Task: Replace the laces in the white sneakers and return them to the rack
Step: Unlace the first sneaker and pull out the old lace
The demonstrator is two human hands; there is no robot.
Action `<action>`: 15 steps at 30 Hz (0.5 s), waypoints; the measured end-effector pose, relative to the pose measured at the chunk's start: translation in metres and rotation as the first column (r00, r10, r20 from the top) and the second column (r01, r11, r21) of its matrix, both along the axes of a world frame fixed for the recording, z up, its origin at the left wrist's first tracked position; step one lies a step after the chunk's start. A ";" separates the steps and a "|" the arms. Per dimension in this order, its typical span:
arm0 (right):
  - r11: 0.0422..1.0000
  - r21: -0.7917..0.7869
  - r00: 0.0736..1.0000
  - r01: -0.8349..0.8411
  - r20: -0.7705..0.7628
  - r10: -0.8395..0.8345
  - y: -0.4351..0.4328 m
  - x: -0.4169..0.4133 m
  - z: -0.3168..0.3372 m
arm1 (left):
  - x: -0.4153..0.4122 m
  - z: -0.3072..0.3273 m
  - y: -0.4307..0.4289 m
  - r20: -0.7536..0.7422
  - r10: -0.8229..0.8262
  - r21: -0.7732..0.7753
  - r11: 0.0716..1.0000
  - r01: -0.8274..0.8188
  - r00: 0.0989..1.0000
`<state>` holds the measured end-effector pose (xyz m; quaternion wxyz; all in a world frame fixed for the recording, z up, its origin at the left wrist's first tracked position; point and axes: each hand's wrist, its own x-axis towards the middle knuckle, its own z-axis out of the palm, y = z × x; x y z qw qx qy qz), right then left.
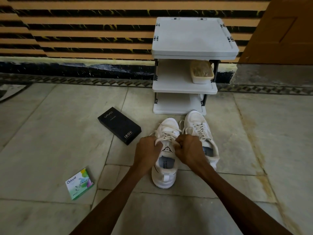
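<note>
Two white sneakers stand side by side on the floor in front of a white rack (184, 89), toes toward it. Over the top of the left sneaker (165, 173), my left hand (147, 150) pinches one end of its white lace (166, 134). My right hand (188, 150) pinches the other end on the opposite side of the tongue. The right sneaker (199, 124) is laced and stands untouched just right of my right hand, partly hidden by it.
A black phone box (119, 125) lies left of the sneakers. A small green and white carton (79, 184) lies nearer me on the left. On the rack's middle shelf sits a plastic tub (201, 72). A striped wall runs behind.
</note>
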<state>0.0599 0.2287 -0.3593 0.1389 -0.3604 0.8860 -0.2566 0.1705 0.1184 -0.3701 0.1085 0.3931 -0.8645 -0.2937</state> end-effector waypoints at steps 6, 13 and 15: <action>0.980 -0.114 0.980 0.166 0.129 -0.151 0.008 0.006 0.002 | 0.007 0.001 -0.012 -0.056 0.315 0.693 0.695 -0.191 0.947; 0.936 0.212 0.933 -0.283 -0.167 0.320 -0.006 0.011 0.005 | 0.008 0.002 -0.012 -0.090 0.005 0.306 0.952 0.023 0.996; 0.935 0.217 0.937 -0.282 -0.150 0.317 -0.009 0.013 0.004 | 0.006 0.000 -0.013 -0.068 -0.022 0.268 0.963 0.039 0.997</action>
